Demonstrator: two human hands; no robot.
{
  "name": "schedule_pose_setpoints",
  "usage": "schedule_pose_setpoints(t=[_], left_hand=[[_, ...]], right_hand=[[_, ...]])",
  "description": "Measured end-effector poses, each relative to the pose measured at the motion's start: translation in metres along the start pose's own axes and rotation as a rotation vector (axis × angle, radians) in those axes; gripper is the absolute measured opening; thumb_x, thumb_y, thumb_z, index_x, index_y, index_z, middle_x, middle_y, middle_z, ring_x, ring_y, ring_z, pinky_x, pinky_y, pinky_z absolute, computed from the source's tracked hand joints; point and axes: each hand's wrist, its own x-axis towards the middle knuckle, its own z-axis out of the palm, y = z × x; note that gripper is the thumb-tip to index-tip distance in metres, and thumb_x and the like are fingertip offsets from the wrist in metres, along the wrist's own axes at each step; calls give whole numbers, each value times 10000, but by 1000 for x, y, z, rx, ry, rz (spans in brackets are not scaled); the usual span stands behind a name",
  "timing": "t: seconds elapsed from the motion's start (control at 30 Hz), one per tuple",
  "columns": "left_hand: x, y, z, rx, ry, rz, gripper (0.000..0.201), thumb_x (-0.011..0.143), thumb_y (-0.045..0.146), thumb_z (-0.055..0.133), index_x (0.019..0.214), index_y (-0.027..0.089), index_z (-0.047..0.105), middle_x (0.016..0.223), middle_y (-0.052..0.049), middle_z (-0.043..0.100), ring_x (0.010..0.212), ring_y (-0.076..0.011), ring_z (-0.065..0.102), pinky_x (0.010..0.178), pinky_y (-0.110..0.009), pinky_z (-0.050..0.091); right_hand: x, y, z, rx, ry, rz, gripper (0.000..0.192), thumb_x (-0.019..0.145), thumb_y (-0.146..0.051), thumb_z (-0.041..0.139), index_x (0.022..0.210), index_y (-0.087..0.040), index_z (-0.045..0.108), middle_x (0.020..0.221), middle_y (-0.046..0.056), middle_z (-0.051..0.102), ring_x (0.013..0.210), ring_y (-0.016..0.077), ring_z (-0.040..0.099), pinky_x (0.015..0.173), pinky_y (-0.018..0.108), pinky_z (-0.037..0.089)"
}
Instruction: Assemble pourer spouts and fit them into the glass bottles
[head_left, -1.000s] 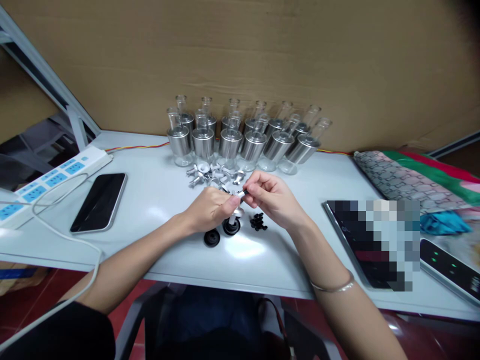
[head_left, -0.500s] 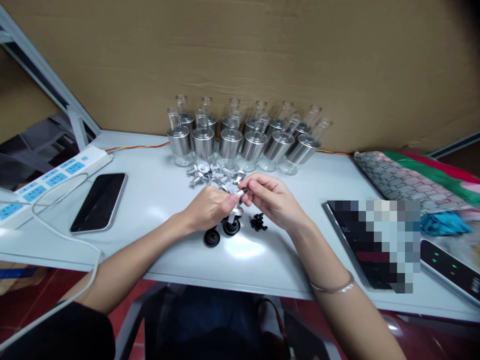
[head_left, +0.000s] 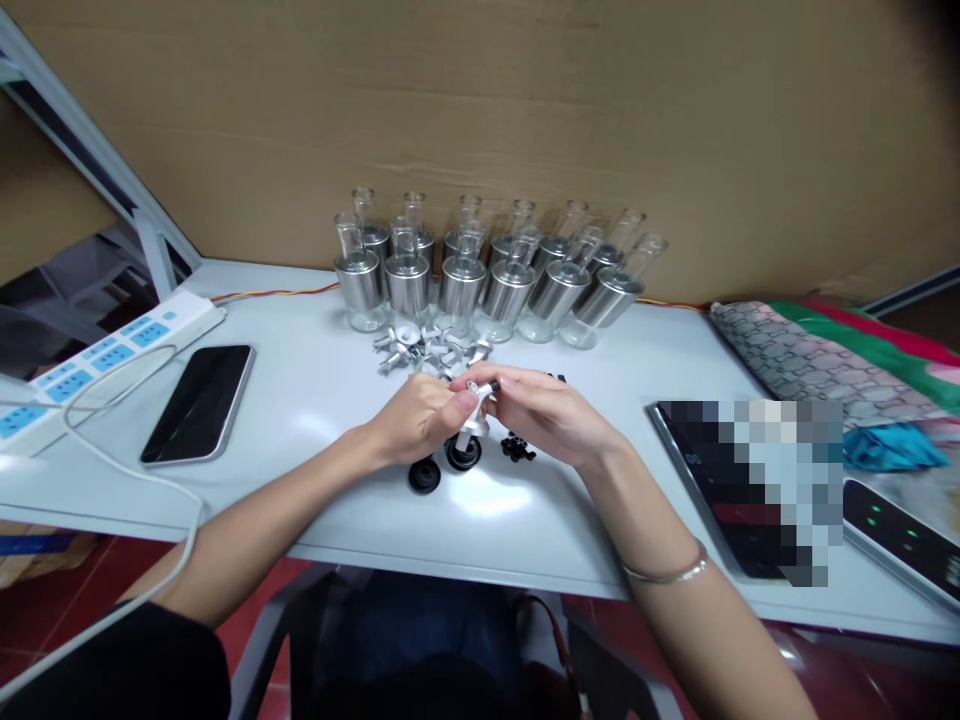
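In the head view, the left hand (head_left: 424, 420) pinches a silvery spout fitting (head_left: 480, 396) above the tabletop (head_left: 300, 400), apparently steadying its black tip toward the right hand (head_left: 547, 412), whose fingers curve beside it, their grip unclear. Small black pieces (head_left: 516, 447) cluster near round black caps (head_left: 424, 476), probably for easy reach; smooth metal-sleeved glass bottles (head_left: 463, 288) stand in rows behind loose, shiny fittings (head_left: 405, 350).
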Motion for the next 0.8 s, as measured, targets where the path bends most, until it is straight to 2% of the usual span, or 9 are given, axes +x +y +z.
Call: schedule_pose_setpoints(t=[0.13,0.27,0.37,0.5,0.6,0.7,0.8], left_hand=[[0,-1,1,14,-7,19,729,974,551,65,496,162,456,473,-31,526,497,-114,533,523,-231,417],[2,-1,1,13,-5,33,719,975,551,68,472,165,407,457,-19,500,438,-94,464,485,-227,375],[3,1,1,-14,17,34,693,977,551,82,458,169,339,418,-1,424,407,-85,403,456,-230,330],[4,2,0,-77,55,-22,675,958,598,92,472,173,285,421,7,376,412,-85,381,440,-234,305],[5,1,-2,-73,9,-55,701,934,644,59,484,169,313,445,3,386,435,-92,392,454,-232,315],[6,-1,-4,-32,-70,-38,756,888,719,59,519,158,406,473,4,421,460,-96,410,474,-223,322],[7,-5,-7,40,-132,18,713,791,811,307,634,148,519,513,27,476,457,-82,423,478,-207,307]], right_hand=[[0,0,-2,21,-24,32,267,795,-436,657,929,-210,707,837,23,580,772,143,509,724,274,419],[0,2,-3,30,-30,40,256,784,-426,667,913,-206,693,857,29,573,782,152,516,747,291,438],[1,3,-2,52,-24,32,249,791,-418,661,917,-207,698,858,26,578,776,141,508,754,283,440],[2,4,1,14,-13,-5,228,799,-412,654,921,-223,696,929,27,609,809,138,516,781,281,440],[3,5,2,-21,18,-10,239,765,-409,698,923,-230,684,888,10,615,781,130,524,773,275,443],[5,6,3,3,83,5,249,757,-429,704,884,-217,671,833,1,604,749,119,528,746,259,449],[6,5,0,109,192,-14,249,755,-446,695,824,-209,656,816,-1,579,705,114,521,686,253,468]])
